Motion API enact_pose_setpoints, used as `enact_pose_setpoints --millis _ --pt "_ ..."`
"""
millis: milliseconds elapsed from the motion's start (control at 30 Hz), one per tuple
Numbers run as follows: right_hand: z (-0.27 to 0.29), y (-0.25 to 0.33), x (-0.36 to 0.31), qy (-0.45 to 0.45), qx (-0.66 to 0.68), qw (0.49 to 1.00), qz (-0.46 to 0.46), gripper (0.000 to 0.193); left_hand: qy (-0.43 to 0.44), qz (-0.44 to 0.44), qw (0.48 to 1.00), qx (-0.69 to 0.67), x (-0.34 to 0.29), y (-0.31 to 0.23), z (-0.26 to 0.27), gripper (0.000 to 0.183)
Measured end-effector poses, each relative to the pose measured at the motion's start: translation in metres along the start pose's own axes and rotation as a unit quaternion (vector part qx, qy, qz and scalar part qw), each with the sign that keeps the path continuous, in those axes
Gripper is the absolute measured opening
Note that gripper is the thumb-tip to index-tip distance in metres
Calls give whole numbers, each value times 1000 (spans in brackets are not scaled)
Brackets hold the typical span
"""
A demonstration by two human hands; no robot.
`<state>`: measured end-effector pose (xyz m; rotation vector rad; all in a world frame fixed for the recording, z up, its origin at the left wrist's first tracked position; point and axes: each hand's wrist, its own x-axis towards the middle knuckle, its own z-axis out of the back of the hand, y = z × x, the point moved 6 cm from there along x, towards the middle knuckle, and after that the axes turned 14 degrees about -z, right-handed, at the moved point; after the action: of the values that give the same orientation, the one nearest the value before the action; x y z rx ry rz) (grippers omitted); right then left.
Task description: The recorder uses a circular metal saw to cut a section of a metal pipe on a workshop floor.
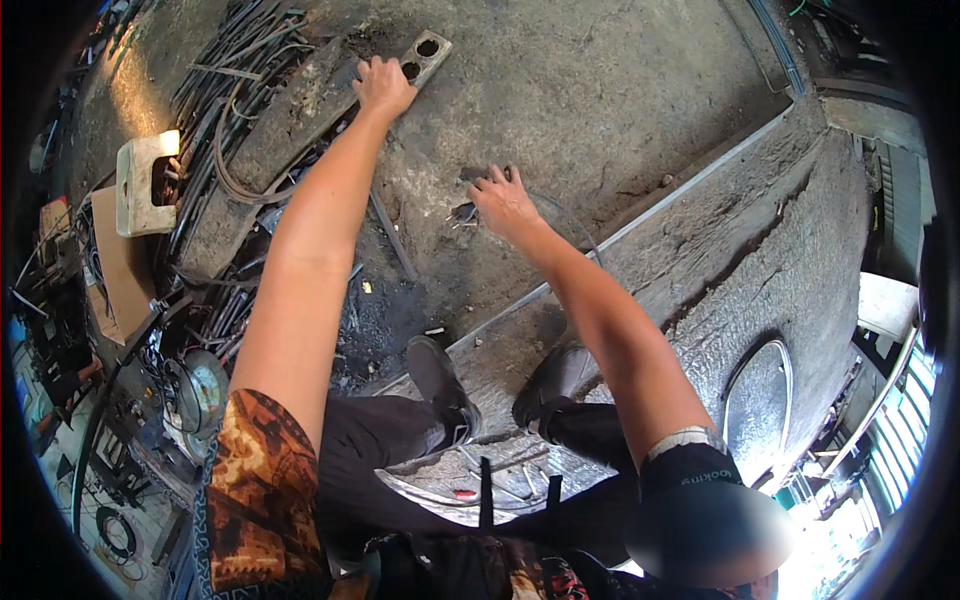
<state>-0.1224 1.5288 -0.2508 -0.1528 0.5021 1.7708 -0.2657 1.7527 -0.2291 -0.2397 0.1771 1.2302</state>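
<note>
My left hand [385, 88] is stretched far forward, its fingers curled at a dirty flat bar [435, 45] with round holes in its end. The fingertips are partly hidden, but the hand appears to grip the bar's edge. Closer to me and to the right, my right hand [505, 203] is low over the ground with bent fingers. Beside its thumb side a small dark object [464, 213] shows, mostly covered by the hand, so its kind is unclear. A thin dark cable [580, 222] curves away from near this hand.
Piled rods [215, 95] and a long dirty plank [285, 130] lie at the left. A cream plastic stool [128, 190] and cardboard [115, 265] are beside them. A straight metal strip [690, 180] crosses the ground. My shoes [435, 375] stand near it. A hose loop [787, 375] lies right.
</note>
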Motion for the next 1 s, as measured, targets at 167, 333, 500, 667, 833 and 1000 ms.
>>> enact_pose_setpoints --millis 167,333,500,667,833,1000 --pt "11 -11 -8 27 5 999 33 29 75 3 997 -22 0 -1 -5 53" --pt "55 -71 4 -47 19 996 -75 21 -22 -153 988 -22 -36 -49 -16 53" --pt "114 -97 7 -62 33 996 -46 25 -54 -264 962 -30 -74 -78 -23 40" --pt "120 -94 26 -32 26 997 -61 26 -11 -275 960 -42 -87 -86 -31 56" --pt "115 -76 42 -24 -15 998 -52 29 -57 -248 967 -31 -97 -80 -33 63" --pt "124 -73 42 -31 -41 997 -55 31 -11 -236 971 20 -97 -81 -36 70"
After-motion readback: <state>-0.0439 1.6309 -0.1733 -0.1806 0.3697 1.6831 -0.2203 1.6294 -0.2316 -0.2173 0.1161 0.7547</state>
